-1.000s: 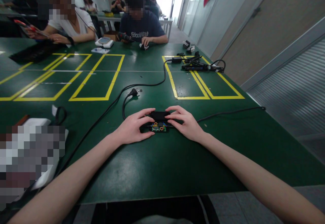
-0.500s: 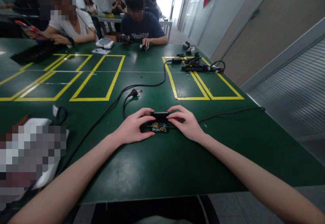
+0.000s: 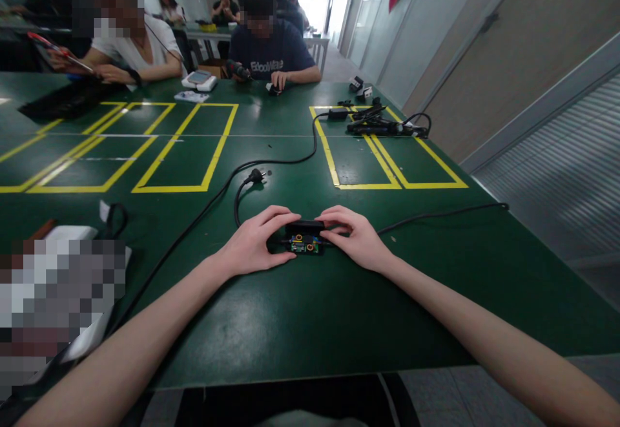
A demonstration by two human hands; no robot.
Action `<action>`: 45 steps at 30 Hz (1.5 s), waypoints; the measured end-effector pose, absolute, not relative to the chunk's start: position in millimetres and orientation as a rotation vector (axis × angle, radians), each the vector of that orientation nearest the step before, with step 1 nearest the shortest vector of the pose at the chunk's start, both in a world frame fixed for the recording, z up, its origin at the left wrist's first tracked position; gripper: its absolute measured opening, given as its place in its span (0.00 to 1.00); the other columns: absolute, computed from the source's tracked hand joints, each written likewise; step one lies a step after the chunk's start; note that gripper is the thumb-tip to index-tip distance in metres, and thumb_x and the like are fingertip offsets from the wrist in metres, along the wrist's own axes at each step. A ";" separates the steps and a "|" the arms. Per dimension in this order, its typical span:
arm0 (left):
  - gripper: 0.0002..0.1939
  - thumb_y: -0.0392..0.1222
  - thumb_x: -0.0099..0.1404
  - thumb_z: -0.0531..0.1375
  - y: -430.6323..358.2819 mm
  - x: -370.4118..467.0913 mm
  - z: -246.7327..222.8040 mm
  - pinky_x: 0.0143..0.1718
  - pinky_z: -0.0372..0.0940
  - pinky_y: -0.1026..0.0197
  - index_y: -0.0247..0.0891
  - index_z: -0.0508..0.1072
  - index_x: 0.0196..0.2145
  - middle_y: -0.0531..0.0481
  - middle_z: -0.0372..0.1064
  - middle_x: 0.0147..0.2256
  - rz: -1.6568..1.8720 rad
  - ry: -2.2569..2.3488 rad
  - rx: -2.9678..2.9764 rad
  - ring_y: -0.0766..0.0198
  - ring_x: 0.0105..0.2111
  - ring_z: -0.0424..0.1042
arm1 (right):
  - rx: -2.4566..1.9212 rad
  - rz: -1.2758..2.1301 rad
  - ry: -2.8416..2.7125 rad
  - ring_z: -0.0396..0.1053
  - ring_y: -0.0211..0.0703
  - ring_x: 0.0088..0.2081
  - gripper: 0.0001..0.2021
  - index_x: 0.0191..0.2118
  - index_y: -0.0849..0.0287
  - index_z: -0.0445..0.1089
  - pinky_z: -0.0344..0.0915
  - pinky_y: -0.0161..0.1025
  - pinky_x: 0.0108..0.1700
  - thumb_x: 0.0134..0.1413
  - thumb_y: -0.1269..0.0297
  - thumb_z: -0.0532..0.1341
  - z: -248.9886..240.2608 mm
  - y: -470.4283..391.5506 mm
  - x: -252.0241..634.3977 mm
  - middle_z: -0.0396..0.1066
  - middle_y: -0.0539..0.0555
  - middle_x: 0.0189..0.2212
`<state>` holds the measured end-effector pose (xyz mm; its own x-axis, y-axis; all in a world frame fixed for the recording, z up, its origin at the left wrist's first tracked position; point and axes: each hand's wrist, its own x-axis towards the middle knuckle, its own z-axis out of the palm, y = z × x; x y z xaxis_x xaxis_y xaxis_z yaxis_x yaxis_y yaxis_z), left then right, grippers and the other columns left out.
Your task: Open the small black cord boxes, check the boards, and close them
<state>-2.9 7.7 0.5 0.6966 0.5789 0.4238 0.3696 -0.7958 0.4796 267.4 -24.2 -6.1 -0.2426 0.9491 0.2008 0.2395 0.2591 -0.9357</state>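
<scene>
In the head view, a small green circuit board with copper-coloured ring coils sits in an opened black case on the table. Its black cover stands on edge along the far side of the board. My left hand curves around the left end, fingers at the cover's top corner and thumb by the board's near left corner. At the right end, my right hand pinches the cover between fingers and thumb. A black cable leads from the case to the right; another end, with a plug, lies beyond my left hand.
Black adapters and cables lie bundled at the far right, near yellow tape rectangles. A long cord crosses the table at left. Across the table, a person handles a power drill and a small part; another person sits at left.
The cover has tipped and come slightly lower and nearer the board, so more of its broad face shows. My fingers moved with it; both arms stay nearly in place.
</scene>
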 end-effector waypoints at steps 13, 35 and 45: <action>0.34 0.41 0.63 0.69 7.9 -2.8 0.0 0.55 0.75 0.51 0.44 0.65 0.65 0.42 0.69 0.57 0.787 0.719 2.523 0.53 0.54 0.76 | -1.185 1.159 -1.537 0.82 0.48 0.41 0.13 0.43 0.58 0.79 0.82 0.47 0.48 0.52 0.60 0.72 -9.2 -22.8 268.0 0.82 0.55 0.38; 0.32 0.40 0.64 0.68 6.4 -2.5 -1.3 0.54 0.77 0.52 0.44 0.66 0.64 0.42 0.69 0.57 0.802 0.695 2.476 0.54 0.52 0.77 | -1.080 1.104 -1.630 0.80 0.47 0.44 0.08 0.42 0.57 0.78 0.81 0.47 0.50 0.55 0.66 0.69 -5.3 -25.3 268.7 0.79 0.54 0.40; 0.32 0.40 0.64 0.69 7.4 -2.7 -0.5 0.54 0.75 0.53 0.42 0.66 0.63 0.42 0.71 0.55 0.812 0.688 2.513 0.55 0.52 0.77 | -1.014 1.057 -1.661 0.79 0.44 0.44 0.07 0.41 0.57 0.79 0.81 0.43 0.48 0.56 0.67 0.69 -7.2 -25.4 269.9 0.78 0.54 0.41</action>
<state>-2.7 7.4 -0.5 0.7086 0.5641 0.4239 0.3256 -0.7944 0.5128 269.9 -25.4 -7.2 -0.2646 0.9314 0.2502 0.1681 0.3000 -0.9390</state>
